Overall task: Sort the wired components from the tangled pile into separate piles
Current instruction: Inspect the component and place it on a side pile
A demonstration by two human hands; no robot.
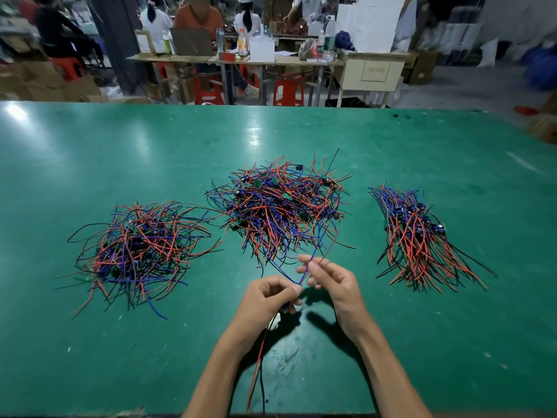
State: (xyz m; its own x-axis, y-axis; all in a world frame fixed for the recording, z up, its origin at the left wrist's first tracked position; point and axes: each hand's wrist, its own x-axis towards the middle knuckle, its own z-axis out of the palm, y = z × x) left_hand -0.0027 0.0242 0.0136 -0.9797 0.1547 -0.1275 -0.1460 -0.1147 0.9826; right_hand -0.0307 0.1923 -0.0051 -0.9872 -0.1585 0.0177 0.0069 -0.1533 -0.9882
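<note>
Both hands pinching one thin blue wire, left hand, right hand, glossy green table

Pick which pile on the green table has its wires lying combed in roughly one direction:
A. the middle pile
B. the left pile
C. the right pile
C: the right pile has wires fanning one way, while the left pile and middle pile are tangled.

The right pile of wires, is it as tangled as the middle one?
No, the right pile has its wires lying roughly parallel, while the middle pile is a crossed jumble.
</note>
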